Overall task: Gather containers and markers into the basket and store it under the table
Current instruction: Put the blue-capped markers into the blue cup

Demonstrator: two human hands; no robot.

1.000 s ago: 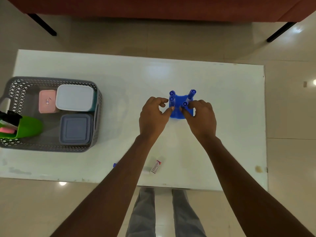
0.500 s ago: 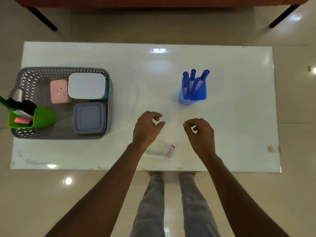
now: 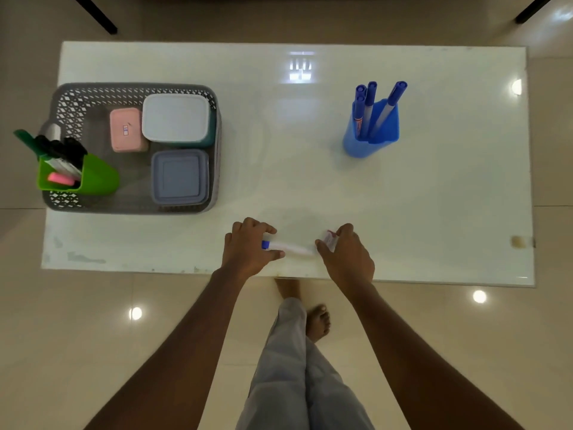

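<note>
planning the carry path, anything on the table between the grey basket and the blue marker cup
Nothing: in the head view, bare white tabletop separates grey basket and blue marker cup.

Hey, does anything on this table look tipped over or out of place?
One marker lies flat near the front edge, both hands on its ends, while the other blue markers stand in the blue cup. Nothing looks spilled.

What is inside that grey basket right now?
The grey basket holds a white-lidded container, a pink box, a grey-blue lidded container and a green cup of markers. Their contents are hidden by lids.
</note>
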